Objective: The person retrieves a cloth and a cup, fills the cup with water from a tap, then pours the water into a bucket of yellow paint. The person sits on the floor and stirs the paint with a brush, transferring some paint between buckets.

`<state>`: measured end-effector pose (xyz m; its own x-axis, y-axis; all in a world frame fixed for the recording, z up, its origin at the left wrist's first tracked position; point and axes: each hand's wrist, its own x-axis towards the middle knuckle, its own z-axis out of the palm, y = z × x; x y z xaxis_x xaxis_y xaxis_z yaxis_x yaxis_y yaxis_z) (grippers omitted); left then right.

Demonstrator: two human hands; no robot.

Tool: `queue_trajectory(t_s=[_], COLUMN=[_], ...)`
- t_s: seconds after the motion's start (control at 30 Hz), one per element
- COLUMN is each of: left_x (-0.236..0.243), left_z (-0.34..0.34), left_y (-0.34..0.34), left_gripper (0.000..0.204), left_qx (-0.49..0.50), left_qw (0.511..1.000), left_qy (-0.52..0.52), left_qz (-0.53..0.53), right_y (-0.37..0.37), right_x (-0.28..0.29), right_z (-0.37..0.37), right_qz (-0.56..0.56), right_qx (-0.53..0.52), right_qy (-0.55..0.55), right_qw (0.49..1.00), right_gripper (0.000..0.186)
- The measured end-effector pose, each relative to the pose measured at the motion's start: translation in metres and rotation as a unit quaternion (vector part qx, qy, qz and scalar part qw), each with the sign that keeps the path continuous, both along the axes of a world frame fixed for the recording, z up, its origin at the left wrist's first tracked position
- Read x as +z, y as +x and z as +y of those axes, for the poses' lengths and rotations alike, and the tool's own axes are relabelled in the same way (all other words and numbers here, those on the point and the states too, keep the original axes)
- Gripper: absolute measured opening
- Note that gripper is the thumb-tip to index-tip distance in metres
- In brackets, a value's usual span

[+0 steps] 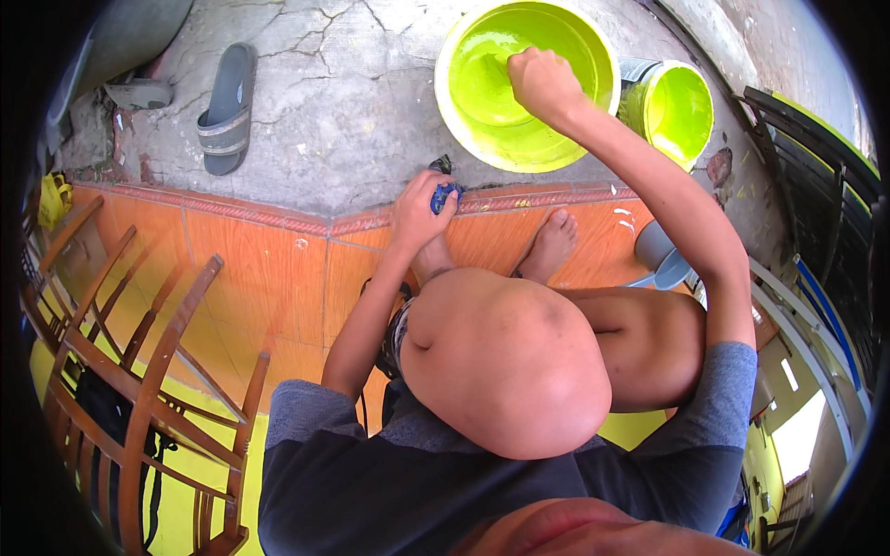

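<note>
A wide basin (448, 102) of bright yellow-green paint (482, 107) stands on the concrete at the far right of centre. My right hand (545, 85) is closed in a fist over it, knuckles up. Whatever the fist grips is hidden; the paint is rippled just to its left. My left hand (419, 211) is low by my left foot, fingers and thumb curled round a small blue object (446, 196). Its kind is unclear, and a dark crumpled bit (441, 164) shows just beyond it. Right of the basin sits a paint bucket (681, 111), its inside coated yellow-green.
A grey slipper (225, 111) lies on the cracked concrete (315, 83) at left. A tiled orange step (260, 241) runs under my feet. Wooden chairs (139, 398) stand at left. Near my right knee are a grey-blue dipper (669, 269) and a metal rack (807, 315).
</note>
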<state>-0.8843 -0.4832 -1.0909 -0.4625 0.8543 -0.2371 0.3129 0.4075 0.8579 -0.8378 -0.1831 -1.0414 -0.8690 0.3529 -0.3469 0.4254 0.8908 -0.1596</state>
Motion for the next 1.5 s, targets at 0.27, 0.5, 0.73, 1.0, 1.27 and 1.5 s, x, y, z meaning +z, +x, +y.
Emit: queue_trajectory(t_s=[0.27, 0.5, 0.73, 1.0, 1.27, 1.5], left_x=[-0.008, -0.012, -0.006, 0.033, 0.051, 0.054], left_z=[0.0, 0.003, 0.031, 0.062, 0.088, 0.093], left_y=[0.0, 0.003, -0.008, -0.045, -0.036, -0.038], left_gripper=[0.017, 0.033, 0.049, 0.042, 0.081, 0.095], left_qx=[-0.003, 0.026, 0.228, 0.232, 0.148, 0.078], left_qw=[0.993, 0.994, 0.946, 0.9, 0.922, 0.88], left_qy=[-0.006, -0.006, 0.099, 0.074, -0.003, -0.085], left_qz=[0.122, 0.105, -0.21, -0.363, -0.359, -0.46], right_y=[0.006, 0.013, 0.014, -0.002, 0.013, 0.005], right_x=[-0.013, 0.013, 0.01, -0.009, 0.011, 0.028], right_z=[0.005, 0.016, 0.015, -0.026, -0.024, 0.025], right_qz=[-0.07, -0.065, 0.029, -0.016, -0.198, -0.113], right_qx=[0.018, -0.003, -0.028, 0.085, 0.098, -0.002], right_qy=[0.057, 0.029, 0.104, 0.083, 0.056, 0.092], right_qw=[0.996, 0.997, 0.994, 0.993, 0.974, 0.989], right_gripper=[0.015, 0.015, 0.013, 0.013, 0.012, 0.017])
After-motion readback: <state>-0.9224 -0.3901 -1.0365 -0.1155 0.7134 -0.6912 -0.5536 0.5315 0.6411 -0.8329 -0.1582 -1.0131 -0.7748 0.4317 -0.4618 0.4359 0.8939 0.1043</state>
